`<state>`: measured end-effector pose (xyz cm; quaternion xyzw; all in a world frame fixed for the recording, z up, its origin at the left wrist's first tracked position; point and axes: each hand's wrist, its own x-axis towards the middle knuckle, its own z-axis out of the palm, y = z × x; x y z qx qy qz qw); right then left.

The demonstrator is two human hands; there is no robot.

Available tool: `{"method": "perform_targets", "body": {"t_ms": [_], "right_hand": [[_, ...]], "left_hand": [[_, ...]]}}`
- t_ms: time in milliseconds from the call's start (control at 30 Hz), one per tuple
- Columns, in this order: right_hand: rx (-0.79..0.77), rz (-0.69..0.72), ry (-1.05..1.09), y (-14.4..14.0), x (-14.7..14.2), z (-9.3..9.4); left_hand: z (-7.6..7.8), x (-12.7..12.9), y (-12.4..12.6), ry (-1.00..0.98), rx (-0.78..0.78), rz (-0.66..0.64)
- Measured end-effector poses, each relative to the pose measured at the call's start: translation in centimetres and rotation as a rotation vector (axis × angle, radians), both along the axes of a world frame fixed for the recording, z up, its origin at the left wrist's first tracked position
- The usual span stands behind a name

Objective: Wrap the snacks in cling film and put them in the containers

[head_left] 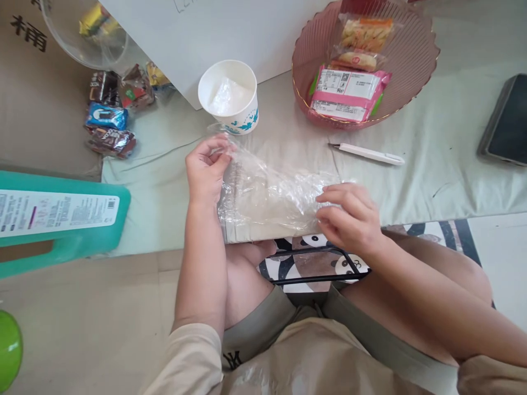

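A crinkled sheet of clear plastic film (272,192), perhaps a bag, is stretched between my two hands at the near edge of the cloth-covered table. My left hand (209,167) pinches its upper left corner between thumb and fingers. At its right end, my right hand (348,214) has curled fingers closed on the film. Just beyond my left hand stands a white paper cup (242,112) with blue-green print, and some crumpled clear plastic (228,96) lies inside it. A white pen-like cutter (370,153) with a dark tip rests beyond my right hand.
A pink ribbed bowl (415,66) holds packaged snacks at the back right. Small wrapped snacks (107,116) lie at the left beside a clear round tub (61,33). A teal jug (123,211) stands left, a dark phone-like object (506,120) far right. A white box (173,49) is behind.
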<state>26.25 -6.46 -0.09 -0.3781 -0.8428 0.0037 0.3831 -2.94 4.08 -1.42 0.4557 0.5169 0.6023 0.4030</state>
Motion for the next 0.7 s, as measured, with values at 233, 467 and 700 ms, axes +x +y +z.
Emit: {"method": "perform_targets", "body": {"t_ms": [233, 467, 700], "right_hand": [[-0.178, 0.288, -0.177, -0.3, 0.2, -1.0], [-0.362, 0.329, -0.200, -0.3, 0.3, -0.4], [-0.339, 0.308, -0.231, -0.6, -0.3, -0.2]], "left_hand": [[0.2, -0.8, -0.1, -0.040, -0.046, -0.047], [3.8, -1.7, -2.6, 0.268, -0.134, -0.114], [4.4, 4.0, -4.9, 0.737, -0.205, 0.030]]}}
